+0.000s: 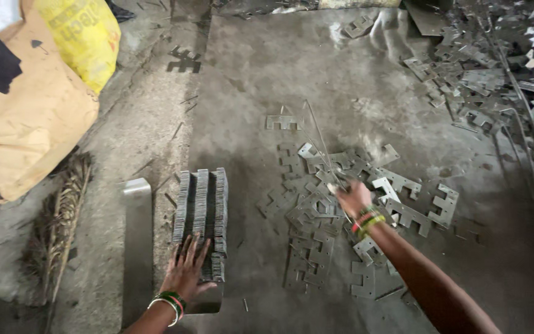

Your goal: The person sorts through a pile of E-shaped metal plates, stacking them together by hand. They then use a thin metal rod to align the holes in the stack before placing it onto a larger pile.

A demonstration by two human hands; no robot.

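— Where do we have our left hand?

— Flat, fingers spread, pressed on the near end of the stack of cut metal plates. Nothing is clasped; the stack runs away from our palm, standing on edge in tight rows, with the bent steel strip just beside our wrist on the outer side.

— And our right hand?

— Out over the loose pile of notched plates, fingers drawn together around a thin wire (or a rod, we cannot tell which) that rises away from our fingertips. The blur hides how firmly we pinch it.

— Where do the loose plates lie from that hand?

— Directly beneath it and spreading to both sides, some touching our wrist's bangles. The bigger scrap heap sits well beyond, far from either hand.
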